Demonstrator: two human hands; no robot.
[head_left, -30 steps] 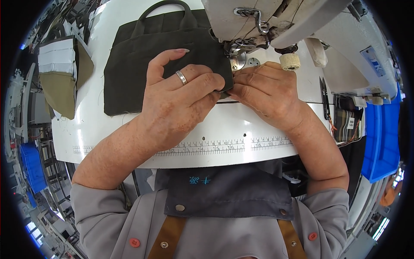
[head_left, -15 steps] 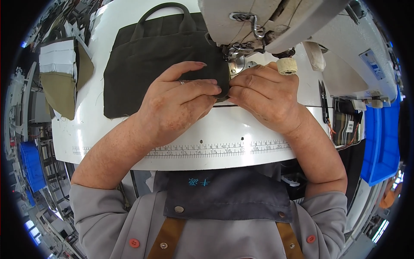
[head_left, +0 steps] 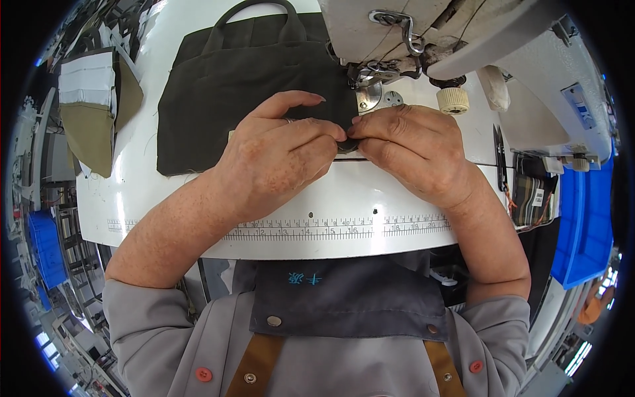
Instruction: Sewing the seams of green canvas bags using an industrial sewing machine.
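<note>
A dark green fabric bag piece [head_left: 245,86] with a looped handle [head_left: 264,6] lies flat on the white sewing table. Its right edge runs beside the presser foot of the sewing machine [head_left: 380,69]. My left hand [head_left: 281,149] pinches the near right corner of the fabric between thumb and fingers, with the index finger raised above the cloth. From the other side my right hand [head_left: 417,149] grips the same edge, its fingertips almost touching the left ones. The exact fold of cloth between the fingertips is hidden.
A ruler strip [head_left: 317,229] runs along the table's front edge. Thread snips [head_left: 500,155] lie at the right, by a plaid fabric bundle [head_left: 531,197] and a blue bin [head_left: 582,218]. Olive and white fabric pieces [head_left: 89,119] hang at the left edge.
My right hand has shifted slightly right and toward me, its fingers now pinching nearer the corner. My left hand stays nearly in place on the fabric.
</note>
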